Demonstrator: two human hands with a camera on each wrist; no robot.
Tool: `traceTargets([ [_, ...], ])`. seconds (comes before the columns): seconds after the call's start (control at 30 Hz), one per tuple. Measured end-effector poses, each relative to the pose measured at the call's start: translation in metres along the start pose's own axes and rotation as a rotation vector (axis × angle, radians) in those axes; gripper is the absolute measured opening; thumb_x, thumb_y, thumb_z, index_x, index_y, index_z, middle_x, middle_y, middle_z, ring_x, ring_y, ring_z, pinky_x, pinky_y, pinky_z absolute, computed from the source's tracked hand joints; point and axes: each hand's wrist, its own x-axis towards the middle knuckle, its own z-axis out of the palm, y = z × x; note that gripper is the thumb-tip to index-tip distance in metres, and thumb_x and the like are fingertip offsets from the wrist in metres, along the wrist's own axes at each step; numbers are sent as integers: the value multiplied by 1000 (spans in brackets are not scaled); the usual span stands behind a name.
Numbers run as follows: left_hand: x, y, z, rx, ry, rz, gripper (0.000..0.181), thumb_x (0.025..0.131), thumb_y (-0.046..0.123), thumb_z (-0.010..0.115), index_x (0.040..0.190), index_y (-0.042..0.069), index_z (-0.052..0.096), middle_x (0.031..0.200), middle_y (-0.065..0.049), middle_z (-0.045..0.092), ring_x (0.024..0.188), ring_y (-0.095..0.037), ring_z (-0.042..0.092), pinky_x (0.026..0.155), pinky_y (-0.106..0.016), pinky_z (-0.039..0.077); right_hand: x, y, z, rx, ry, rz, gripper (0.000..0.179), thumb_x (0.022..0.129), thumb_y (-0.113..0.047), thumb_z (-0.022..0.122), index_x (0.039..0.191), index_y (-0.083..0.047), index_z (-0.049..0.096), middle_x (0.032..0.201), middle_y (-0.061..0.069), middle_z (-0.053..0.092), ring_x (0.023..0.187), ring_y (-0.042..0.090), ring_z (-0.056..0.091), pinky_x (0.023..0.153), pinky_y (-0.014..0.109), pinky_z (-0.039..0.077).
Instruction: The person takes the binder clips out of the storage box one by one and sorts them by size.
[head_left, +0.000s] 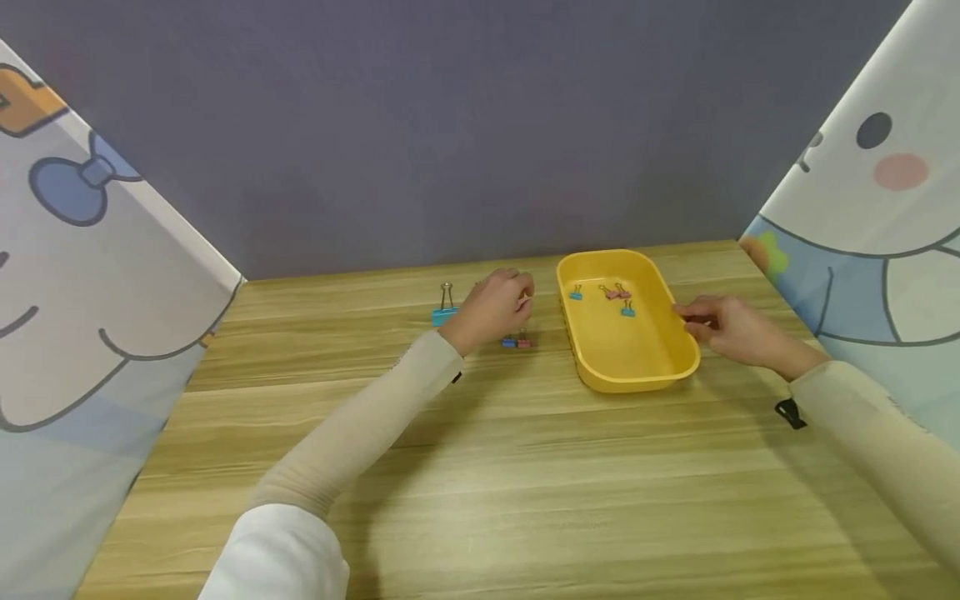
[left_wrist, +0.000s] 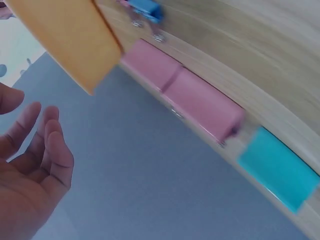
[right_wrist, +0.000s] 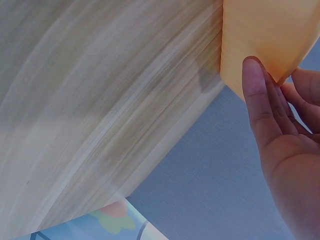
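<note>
Left hand [head_left: 491, 308]: hung mid-frame, loosely curled
Right hand [head_left: 729, 329]: pinched yellow tray [head_left: 626, 354], right of centre
Small clips [head_left: 627, 312]: lay inside

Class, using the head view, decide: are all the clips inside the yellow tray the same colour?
No, both blue clips and pink clips lie in the yellow tray.

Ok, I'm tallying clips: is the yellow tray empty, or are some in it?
Not empty, but far from full: blue clips and pink clips lie inside the yellow tray, with much of its floor bare.
</note>
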Motion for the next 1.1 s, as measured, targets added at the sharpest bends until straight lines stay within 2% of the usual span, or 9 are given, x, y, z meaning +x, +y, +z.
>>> traceTargets([
  [0.17, 14, 13, 3, -50, 1, -16, 18, 95, 14, 52, 107, 8, 63, 99, -2, 60, 87, -14, 55, 70, -26, 46, -1, 0, -2, 17, -20, 16, 31, 90, 3, 60, 118, 14, 58, 104, 23, 63, 80, 22, 60, 61, 22, 50],
  [0.37, 34, 33, 7, -108, 3, 31, 20, 95, 15, 52, 111, 8, 61, 102, -3, 60, 88, -13, 56, 69, -23, 46, -1, 1, -3, -12, -8, 11, 30, 89, 5, 60, 118, 14, 58, 104, 22, 63, 76, 20, 59, 60, 23, 50],
  [0.5, 45, 43, 11, -132, -45, 65, 19, 95, 18, 52, 112, 10, 59, 103, -3, 58, 87, -12, 53, 69, -21, 44, 0, 0, -2, 0, -10, 17, 30, 90, 4, 59, 118, 14, 58, 105, 24, 63, 80, 24, 61, 62, 24, 51],
  [0.63, 53, 48, 17, -160, -103, 93, 21, 97, 20, 51, 114, 10, 57, 105, -3, 55, 89, -12, 52, 71, -20, 43, 0, -2, -1, 20, -21, 36, 31, 90, 2, 59, 119, 14, 57, 106, 25, 62, 82, 25, 61, 63, 25, 51],
  [0.83, 60, 52, 31, -178, -104, 124, 17, 95, 18, 55, 110, 11, 58, 103, -5, 56, 88, -11, 51, 70, -20, 43, -2, -2, 4, -4, -5, 12, 30, 90, 3, 60, 118, 14, 58, 102, 20, 64, 74, 18, 57, 60, 25, 49],
  [1.1, 74, 64, 41, -163, -120, 130, 21, 94, 18, 56, 112, 8, 59, 105, -3, 56, 93, -10, 51, 79, -18, 42, 0, 1, 1, -20, 26, -24, 28, 87, 8, 60, 114, 14, 61, 95, 15, 65, 66, 15, 54, 56, 25, 48],
])
